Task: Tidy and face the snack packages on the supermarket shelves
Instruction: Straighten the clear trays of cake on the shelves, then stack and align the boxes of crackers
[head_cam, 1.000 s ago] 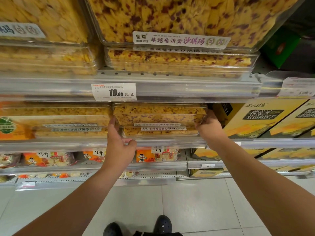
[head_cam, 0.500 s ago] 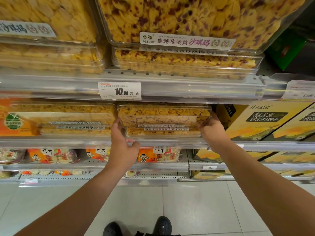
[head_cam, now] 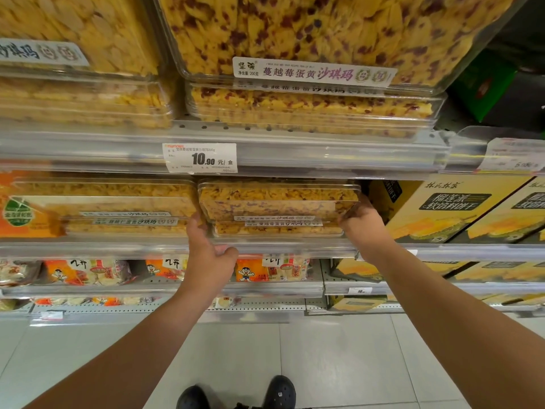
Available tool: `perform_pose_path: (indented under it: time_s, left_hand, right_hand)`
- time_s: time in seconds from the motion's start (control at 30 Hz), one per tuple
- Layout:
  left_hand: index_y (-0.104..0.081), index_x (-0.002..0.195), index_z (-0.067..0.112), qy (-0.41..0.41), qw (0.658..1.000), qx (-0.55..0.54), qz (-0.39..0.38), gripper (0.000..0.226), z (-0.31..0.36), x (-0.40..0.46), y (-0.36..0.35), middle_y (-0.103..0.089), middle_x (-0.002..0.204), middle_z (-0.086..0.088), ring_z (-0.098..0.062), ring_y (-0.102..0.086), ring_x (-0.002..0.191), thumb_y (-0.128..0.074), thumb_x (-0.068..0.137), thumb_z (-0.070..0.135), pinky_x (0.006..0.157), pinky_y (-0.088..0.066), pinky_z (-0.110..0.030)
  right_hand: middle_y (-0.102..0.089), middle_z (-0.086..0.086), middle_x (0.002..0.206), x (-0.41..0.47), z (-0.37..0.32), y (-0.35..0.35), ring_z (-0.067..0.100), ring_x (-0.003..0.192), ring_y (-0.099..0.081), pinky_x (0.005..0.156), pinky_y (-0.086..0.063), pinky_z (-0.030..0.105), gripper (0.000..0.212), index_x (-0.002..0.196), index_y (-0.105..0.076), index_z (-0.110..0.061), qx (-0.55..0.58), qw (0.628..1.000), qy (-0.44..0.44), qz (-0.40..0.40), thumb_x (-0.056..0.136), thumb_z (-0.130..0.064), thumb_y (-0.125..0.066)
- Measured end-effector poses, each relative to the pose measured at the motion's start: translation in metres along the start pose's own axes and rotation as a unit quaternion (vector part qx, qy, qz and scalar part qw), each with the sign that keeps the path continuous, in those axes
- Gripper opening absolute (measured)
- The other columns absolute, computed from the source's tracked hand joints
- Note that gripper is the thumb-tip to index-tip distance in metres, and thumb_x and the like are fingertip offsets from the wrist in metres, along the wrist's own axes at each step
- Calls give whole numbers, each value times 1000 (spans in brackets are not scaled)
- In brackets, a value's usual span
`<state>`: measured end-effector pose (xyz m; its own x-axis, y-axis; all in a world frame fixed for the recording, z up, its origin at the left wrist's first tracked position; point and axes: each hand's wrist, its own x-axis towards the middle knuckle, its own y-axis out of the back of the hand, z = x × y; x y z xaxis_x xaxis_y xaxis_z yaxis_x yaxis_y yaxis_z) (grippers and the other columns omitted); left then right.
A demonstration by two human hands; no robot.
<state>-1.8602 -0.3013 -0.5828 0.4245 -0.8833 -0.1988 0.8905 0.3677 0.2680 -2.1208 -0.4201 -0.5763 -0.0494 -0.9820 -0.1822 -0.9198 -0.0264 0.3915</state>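
A clear plastic box of yellow cranberry sachima (head_cam: 277, 200) lies on top of a second like box (head_cam: 277, 228) on the middle shelf (head_cam: 118, 249). My left hand (head_cam: 209, 255) grips the top box's left end, fingers behind it, thumb curled below at the shelf rail. At the box's right end, my right hand (head_cam: 364, 225) holds the lower corner. The fingertips of both hands are hidden behind the box.
More clear sachima boxes (head_cam: 112, 202) sit to the left, and bigger ones (head_cam: 309, 107) on the shelf above with a 10.90 price tag (head_cam: 202, 157). Yellow durian biscuit cartons (head_cam: 451, 211) stand right. Bagged snacks (head_cam: 265, 268) fill lower shelves. Tiled floor and my shoes (head_cam: 278, 391) lie below.
Both hands stay on the ends of the top box. The view has drifted slightly, and the box sits a touch squarer over the one beneath.
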Motion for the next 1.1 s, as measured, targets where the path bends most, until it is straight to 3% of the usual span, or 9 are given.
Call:
perform_pose_path:
  time_s: [0.27,0.4,0.5,0.67,0.77,0.83,0.93,1.03,1.1]
  left_hand:
    - [-8,146,43,41,999,23,-2,90,7,-1,-5,-36,147,5,-28,-54,122,-63,87,4,105,-44,-51]
    - [-20,144,35,85,996,-28,7,77,13,-14,-16,-44,129,6,-16,-59,98,-61,88,3,68,-52,-30]
    - [-51,115,35,-1,991,78,-113,32,38,-36,-31,-58,108,12,-12,-62,97,-63,92,16,64,-52,-27]
    - [-54,102,51,-366,875,212,-234,17,127,-64,-45,-54,101,37,20,-47,102,-48,93,39,69,-47,-8]
    - [-52,121,39,-560,782,193,-193,30,182,-73,-55,-52,113,32,10,-47,109,-45,93,32,84,-39,-4]
    - [-56,125,25,-647,720,205,-144,38,205,-69,-65,-60,121,12,-5,-51,116,-57,88,18,98,-41,-18]
    - [-49,141,19,-627,692,338,-118,58,217,-60,-81,-47,147,-5,-24,-39,138,-65,84,15,114,-30,-43]
    - [-20,155,27,-565,665,478,-101,69,210,-50,-98,-10,164,0,-22,-2,151,-50,92,30,120,-1,-44]
    - [-16,155,28,-545,652,522,-74,72,207,-54,-111,-8,164,0,-25,0,150,-49,91,34,117,1,-47]
  right_hand:
    - [-59,-11,96,0,-2,0,21,102,-57,80,-46,30,39,109,-49,-33,-1,1000,-16,-14,91,2,-53]
    - [-63,-3,116,-19,-11,11,19,114,-57,95,-49,35,48,128,-47,-25,0,1000,-7,-19,90,2,-54]
    - [-51,-8,132,-49,-24,31,11,124,-48,104,-43,31,66,145,-33,-20,6,1000,8,-28,89,5,-57]
    - [-48,-27,125,-109,-60,82,3,123,-47,99,-42,26,58,139,-40,-34,-2,998,56,36,92,-7,-61]
    - [-53,-23,129,-137,-82,121,0,120,-50,93,-47,24,52,134,-45,-38,-11,992,84,90,92,-12,-64]
    - [-54,-23,128,-150,-94,145,-3,119,-51,88,-48,21,49,129,-46,-41,-21,987,106,116,92,-14,-64]
    - [-54,-24,126,-158,-105,177,-2,117,-51,91,-48,25,47,128,-46,-40,-43,979,123,157,92,-16,-64]
    - [-54,-16,131,-153,-104,206,6,121,-51,100,-47,37,49,135,-46,-31,-78,973,113,188,91,-17,-64]
    - [-53,-11,133,-145,-94,225,11,123,-50,100,-48,40,49,136,-46,-28,-87,971,102,195,92,-16,-63]
